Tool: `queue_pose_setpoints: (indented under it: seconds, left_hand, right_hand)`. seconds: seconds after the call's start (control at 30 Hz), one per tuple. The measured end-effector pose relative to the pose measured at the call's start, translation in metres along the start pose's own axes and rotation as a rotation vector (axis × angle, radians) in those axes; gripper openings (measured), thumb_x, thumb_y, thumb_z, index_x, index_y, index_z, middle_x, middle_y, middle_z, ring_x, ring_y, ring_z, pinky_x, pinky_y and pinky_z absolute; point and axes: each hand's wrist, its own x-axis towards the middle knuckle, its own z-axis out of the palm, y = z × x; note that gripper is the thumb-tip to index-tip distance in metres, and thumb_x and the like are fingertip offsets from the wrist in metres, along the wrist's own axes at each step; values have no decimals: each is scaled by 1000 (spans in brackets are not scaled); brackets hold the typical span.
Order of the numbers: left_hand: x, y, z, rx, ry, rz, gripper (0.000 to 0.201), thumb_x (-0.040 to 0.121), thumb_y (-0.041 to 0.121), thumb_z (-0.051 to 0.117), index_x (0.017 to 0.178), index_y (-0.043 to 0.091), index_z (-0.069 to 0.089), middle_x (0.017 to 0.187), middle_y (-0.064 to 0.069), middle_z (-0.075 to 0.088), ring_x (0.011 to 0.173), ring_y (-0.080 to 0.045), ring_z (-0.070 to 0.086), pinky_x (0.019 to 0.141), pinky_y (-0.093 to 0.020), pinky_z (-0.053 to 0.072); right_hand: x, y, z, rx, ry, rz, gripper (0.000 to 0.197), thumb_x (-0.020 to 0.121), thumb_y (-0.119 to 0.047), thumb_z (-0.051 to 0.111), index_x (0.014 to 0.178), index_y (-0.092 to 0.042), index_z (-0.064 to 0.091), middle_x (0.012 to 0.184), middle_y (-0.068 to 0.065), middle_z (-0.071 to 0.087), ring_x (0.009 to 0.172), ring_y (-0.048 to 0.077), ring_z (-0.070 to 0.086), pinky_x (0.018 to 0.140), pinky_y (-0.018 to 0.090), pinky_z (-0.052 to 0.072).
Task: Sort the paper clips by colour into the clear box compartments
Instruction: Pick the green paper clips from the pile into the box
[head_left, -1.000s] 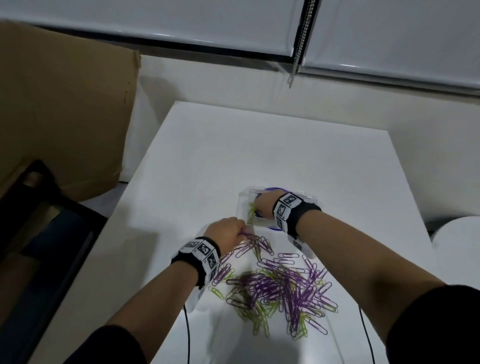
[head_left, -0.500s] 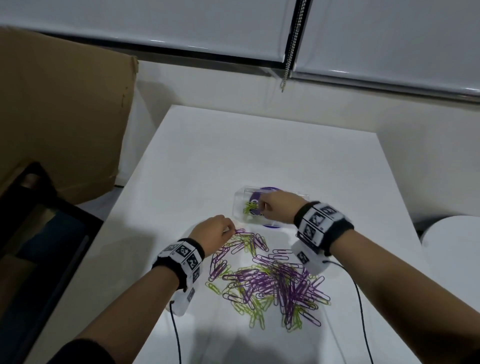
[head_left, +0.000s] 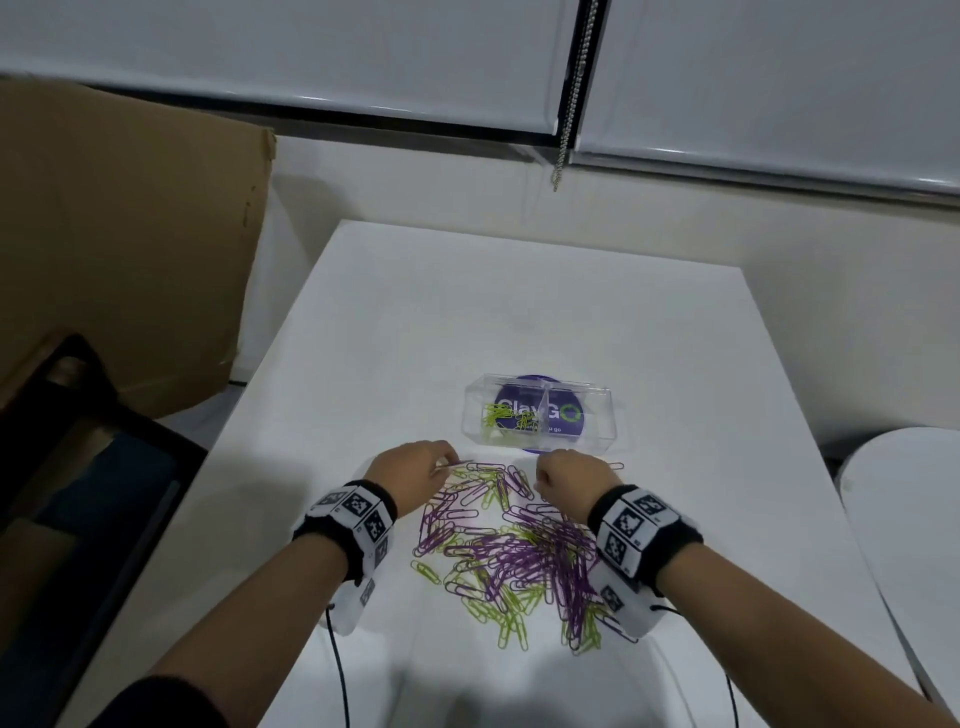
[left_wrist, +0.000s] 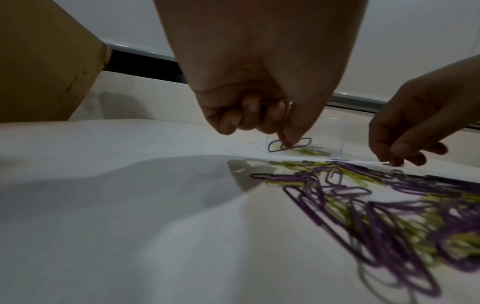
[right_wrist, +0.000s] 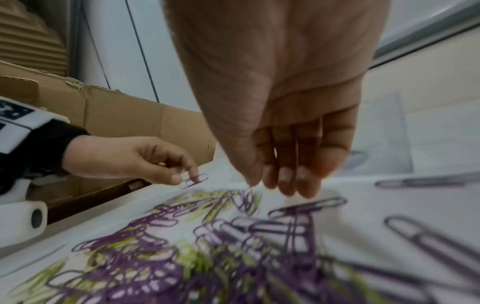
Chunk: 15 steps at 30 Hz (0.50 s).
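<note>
The white table (head_left: 519, 322) carried it all; your heap of purple and green paper clips (head_left: 514, 556) sprawled between your wrists; the clear box (head_left: 597, 415) sat just beyond, green clips in its left compartment; your left hand (head_left: 415, 467) pinched one purple clip (left_wrist: 289, 144); your right hand (head_left: 566, 480) had fingers curled, its grip on a purple clip (right_wrist: 248, 195) at the heap's edge.

Two hands, left (head_left: 410, 470) and right (head_left: 566, 480); one clear two-compartment box (head_left: 597, 415); one cardboard box (head_left: 119, 244); purple (head_left: 540, 556) and green paper clips (head_left: 511, 618) too tangled to count.
</note>
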Motion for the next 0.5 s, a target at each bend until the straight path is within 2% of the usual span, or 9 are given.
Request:
queue_pose_setpoints:
  seconds: [0.07, 0.13, 0.23, 0.33, 0.5]
  left_hand:
    - [4, -3, -1, 29, -45, -39, 32, 95, 27, 45, 127, 23, 50, 126, -2, 60, 111, -22, 58, 86, -28, 43]
    - [6, -3, -1, 43, -88, -68, 35, 94, 30, 49, 128, 23, 46, 127, -3, 58, 112, -23, 57, 88, -30, 43]
    - [9, -2, 2, 34, -97, -92, 36, 93, 33, 51, 126, 20, 45, 123, -5, 59, 110, -24, 57, 86, -30, 42]
    - [10, 0, 7, 37, -79, -96, 28, 95, 33, 47, 118, 18, 51, 122, -5, 59, 109, -23, 57, 86, -30, 42]
    - [11, 3, 11, 55, -68, -95, 27, 97, 32, 42, 113, 15, 55, 119, -4, 60, 107, -23, 57, 85, -30, 43]
  right_hand:
    - [6, -8, 7, 92, 45, 59, 29, 96, -26, 41, 115, -7, 53, 122, 13, 56, 109, 29, 57, 86, 34, 45]
    - [11, -14, 12, 168, 89, 119, 34, 97, -26, 42, 123, -5, 48, 126, 14, 54, 111, 29, 57, 89, 34, 45]
    - [18, -21, 18, 226, 126, 184, 29, 96, -23, 45, 118, -5, 50, 121, 14, 56, 108, 30, 58, 86, 34, 46]
    - [22, -24, 22, 241, 97, 227, 24, 94, -17, 45, 114, -7, 54, 119, 12, 60, 107, 29, 59, 87, 35, 47]
    - [24, -20, 22, 291, 46, 213, 22, 92, -18, 49, 107, -5, 58, 115, 14, 63, 106, 31, 59, 88, 37, 48]
